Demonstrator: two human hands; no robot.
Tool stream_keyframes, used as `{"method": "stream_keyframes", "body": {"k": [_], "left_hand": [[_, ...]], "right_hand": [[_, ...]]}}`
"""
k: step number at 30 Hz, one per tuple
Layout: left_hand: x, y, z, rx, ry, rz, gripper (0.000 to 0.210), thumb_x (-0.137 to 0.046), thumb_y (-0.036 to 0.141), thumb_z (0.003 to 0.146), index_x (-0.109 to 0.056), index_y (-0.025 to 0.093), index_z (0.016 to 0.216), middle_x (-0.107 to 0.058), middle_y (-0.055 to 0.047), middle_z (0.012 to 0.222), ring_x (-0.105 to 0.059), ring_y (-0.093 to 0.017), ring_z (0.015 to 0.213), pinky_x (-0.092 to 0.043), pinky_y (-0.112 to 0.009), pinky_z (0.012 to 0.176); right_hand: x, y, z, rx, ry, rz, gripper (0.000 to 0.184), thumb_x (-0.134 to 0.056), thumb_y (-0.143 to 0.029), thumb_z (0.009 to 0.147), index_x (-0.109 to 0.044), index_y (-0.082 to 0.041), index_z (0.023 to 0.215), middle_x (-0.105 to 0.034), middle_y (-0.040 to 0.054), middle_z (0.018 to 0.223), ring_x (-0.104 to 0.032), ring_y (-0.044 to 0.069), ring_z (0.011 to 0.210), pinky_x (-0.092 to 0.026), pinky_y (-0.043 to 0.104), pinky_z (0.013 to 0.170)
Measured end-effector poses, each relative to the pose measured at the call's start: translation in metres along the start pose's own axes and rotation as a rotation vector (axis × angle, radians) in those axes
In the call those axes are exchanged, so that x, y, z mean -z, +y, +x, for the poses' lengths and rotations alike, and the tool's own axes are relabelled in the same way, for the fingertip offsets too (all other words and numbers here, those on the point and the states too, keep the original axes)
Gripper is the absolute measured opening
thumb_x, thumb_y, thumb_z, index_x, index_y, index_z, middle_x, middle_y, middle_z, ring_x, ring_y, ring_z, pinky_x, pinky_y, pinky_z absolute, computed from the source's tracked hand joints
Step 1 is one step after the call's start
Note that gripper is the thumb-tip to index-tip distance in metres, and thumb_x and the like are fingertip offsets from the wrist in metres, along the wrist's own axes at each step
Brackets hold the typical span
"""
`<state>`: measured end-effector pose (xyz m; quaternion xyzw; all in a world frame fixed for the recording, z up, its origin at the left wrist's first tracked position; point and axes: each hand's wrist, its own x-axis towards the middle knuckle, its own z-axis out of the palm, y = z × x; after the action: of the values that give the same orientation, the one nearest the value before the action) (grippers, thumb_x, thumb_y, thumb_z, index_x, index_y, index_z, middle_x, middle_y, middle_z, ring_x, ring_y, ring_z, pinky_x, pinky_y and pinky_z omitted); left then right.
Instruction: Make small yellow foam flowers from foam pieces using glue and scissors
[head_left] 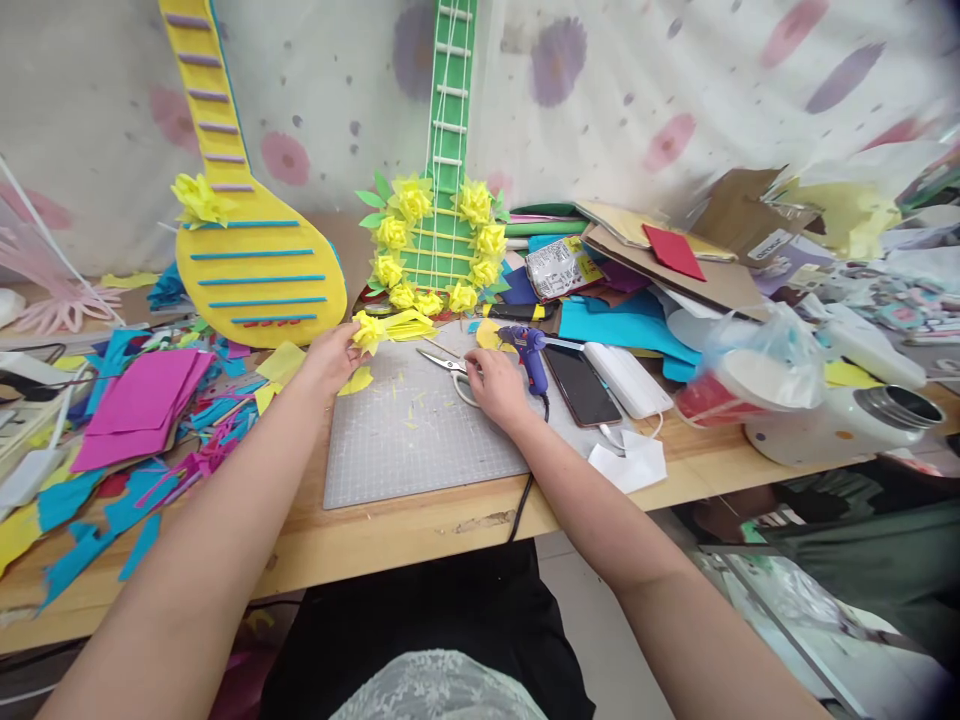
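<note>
Between the fingertips of my left hand is a yellow paper flower, above the left back edge of a grey cutting mat. Next to the flower lie folded yellow paper strips. My right hand is curled over the handle loops of the scissors, whose blades point left on the mat; its palm side is hidden. Just right of that hand stands a purple glue gun, its cord running off the table's front edge. A yellow paper scrap lies behind the hand.
Against the back lean a yellow guitar shape and a green one ringed with yellow flowers. Magenta sheets and blue scraps cover the left. To the right are a phone, a white power bank, a bagged cup and a lying flask.
</note>
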<state>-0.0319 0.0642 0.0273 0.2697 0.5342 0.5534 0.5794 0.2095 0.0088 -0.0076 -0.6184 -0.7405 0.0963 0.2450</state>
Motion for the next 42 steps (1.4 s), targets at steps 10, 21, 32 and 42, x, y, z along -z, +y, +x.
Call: {"method": "stream_keyframes", "body": {"k": [10, 21, 32, 42], "left_hand": [[-0.041, -0.035, -0.035, -0.009, -0.129, 0.038, 0.044, -0.073, 0.013, 0.059, -0.055, 0.017, 0.099, -0.065, -0.002, 0.084, -0.064, -0.013, 0.077, -0.05, -0.023, 0.066], [-0.048, -0.069, -0.037, -0.181, -0.155, 0.306, 0.068, -0.065, 0.023, 0.073, -0.038, 0.017, 0.135, -0.067, -0.009, 0.106, -0.062, -0.019, 0.103, -0.044, -0.033, 0.093], [-0.03, -0.097, -0.063, -0.677, -0.508, 1.475, 0.06, -0.037, 0.036, 0.09, -0.031, 0.006, 0.142, -0.023, -0.017, 0.152, -0.015, -0.027, 0.142, -0.013, -0.045, 0.115], [0.037, -0.067, -0.071, -0.829, -0.953, 1.652, 0.055, -0.022, 0.043, 0.094, -0.029, 0.021, 0.145, -0.026, -0.004, 0.151, -0.019, -0.017, 0.141, -0.013, -0.037, 0.116]], "right_hand": [[-0.02, -0.004, 0.016, -0.005, 0.007, 0.807, 0.068, -0.066, -0.041, 0.069, -0.036, -0.022, 0.127, -0.056, 0.0115, 0.115, -0.056, 0.021, 0.103, -0.046, 0.039, 0.09], [-0.01, -0.019, 0.039, -0.31, -0.327, 1.154, 0.106, -0.083, -0.033, 0.047, -0.026, -0.022, 0.136, -0.049, 0.0115, 0.119, -0.057, 0.021, 0.103, -0.045, 0.04, 0.094], [0.004, -0.001, 0.045, -0.396, 0.016, 1.114, 0.089, -0.078, -0.034, 0.049, -0.036, -0.025, 0.126, -0.047, 0.0056, 0.108, -0.053, 0.015, 0.088, -0.045, 0.037, 0.084], [-0.004, -0.02, 0.057, -0.416, 0.022, 1.247, 0.082, -0.077, -0.032, 0.049, -0.037, -0.026, 0.121, -0.046, 0.0015, 0.097, -0.05, 0.013, 0.079, -0.04, 0.028, 0.066]]}}
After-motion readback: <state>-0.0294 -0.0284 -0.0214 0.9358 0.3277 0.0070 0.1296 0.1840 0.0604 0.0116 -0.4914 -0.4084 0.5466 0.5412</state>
